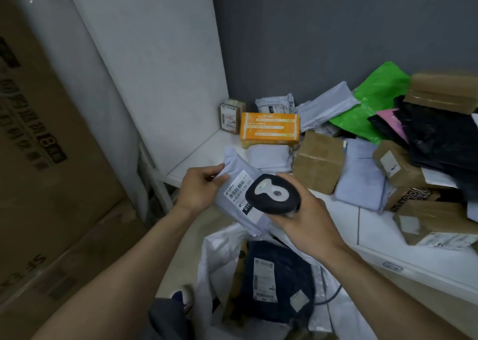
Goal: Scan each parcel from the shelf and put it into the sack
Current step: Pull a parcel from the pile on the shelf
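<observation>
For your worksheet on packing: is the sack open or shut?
Open: the sack gapes, with a dark parcel visible inside.

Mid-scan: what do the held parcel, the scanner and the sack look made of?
Parcel: thin pale grey plastic film, likely a poly mailer; it creases softly, with a paper label stuck on. Scanner: hard moulded plastic, matte black with a light grey top. Sack: white, faintly shiny and crumpled, probably plastic; woven or film I cannot tell.

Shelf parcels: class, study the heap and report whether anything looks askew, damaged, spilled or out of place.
The shelf holds a jumbled heap, not a stack: a crumpled green bag lies across others, and a brown box sits tilted atop black bags. Nothing looks torn or spilled.
</observation>
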